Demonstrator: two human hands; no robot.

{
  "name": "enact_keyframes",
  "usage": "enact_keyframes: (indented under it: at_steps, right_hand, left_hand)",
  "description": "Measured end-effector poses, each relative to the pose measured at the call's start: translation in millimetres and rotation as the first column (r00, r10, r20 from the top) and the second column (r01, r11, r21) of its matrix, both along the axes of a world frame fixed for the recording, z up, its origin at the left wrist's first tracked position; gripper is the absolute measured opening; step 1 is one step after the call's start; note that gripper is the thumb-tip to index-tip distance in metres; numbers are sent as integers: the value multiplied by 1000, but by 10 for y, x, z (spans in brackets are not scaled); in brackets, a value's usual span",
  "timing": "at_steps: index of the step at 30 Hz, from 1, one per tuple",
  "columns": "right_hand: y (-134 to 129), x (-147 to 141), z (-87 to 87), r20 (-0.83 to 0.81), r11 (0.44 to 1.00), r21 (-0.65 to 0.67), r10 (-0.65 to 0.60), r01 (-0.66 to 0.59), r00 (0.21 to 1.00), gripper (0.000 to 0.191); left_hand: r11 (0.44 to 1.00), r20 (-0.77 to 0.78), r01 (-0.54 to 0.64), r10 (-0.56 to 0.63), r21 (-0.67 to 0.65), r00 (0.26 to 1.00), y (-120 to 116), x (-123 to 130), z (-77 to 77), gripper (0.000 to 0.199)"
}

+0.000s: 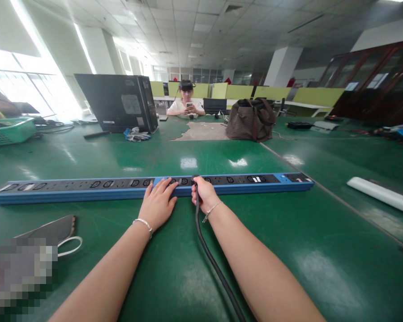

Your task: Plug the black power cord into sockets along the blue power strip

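A long blue power strip (97,193) with black sockets lies across the green table in front of me. My left hand (159,201) rests on it left of the middle, fingers spread over its top and front edge. Just to the right, my right hand (204,193) is closed around the plug end of a black power cord (210,255), holding it at the strip's sockets. The cord runs down toward me beneath my right forearm's inner side. My fingers hide most of the plug, so I cannot tell how deep it sits.
A black computer case (116,103) with a glove (136,134) beside it stands at the back left. A brown bag (250,118) sits behind the strip. Across the table, a person (184,105) holds a phone. A green basket (10,132) is far left, a white bar (381,193) right.
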State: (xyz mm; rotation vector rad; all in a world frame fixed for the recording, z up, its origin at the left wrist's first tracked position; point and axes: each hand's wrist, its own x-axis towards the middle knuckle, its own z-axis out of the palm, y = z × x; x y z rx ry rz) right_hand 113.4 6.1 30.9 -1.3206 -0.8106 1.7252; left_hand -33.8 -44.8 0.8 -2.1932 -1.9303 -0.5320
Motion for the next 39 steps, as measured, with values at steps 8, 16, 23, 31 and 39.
enact_keyframes:
  at_steps: [8,16,23,31,39]
  right_hand:
    - [-35,11,23,0,1000,-8,-6,6,1000,36]
    - [0,5,-78,65,997,74,-2,-3,998,39]
    - [33,-11,-209,143,979,203,-45,15,989,39]
    - [-101,1,96,76,894,446,21,-53,997,39]
    - [10,878,481,-190,971,239,58,-11,980,46]
  left_hand:
    - [999,-18,-37,37,23,999,27,-43,3,44]
    - [999,-48,-40,41,22,998,31,-61,12,44]
    - [999,-61,-40,42,35,997,36,-65,15,47]
    - [999,-46,-38,39,28,998,39,-60,32,47]
    - [999,-37,-47,48,10,998,28,-47,43,46]
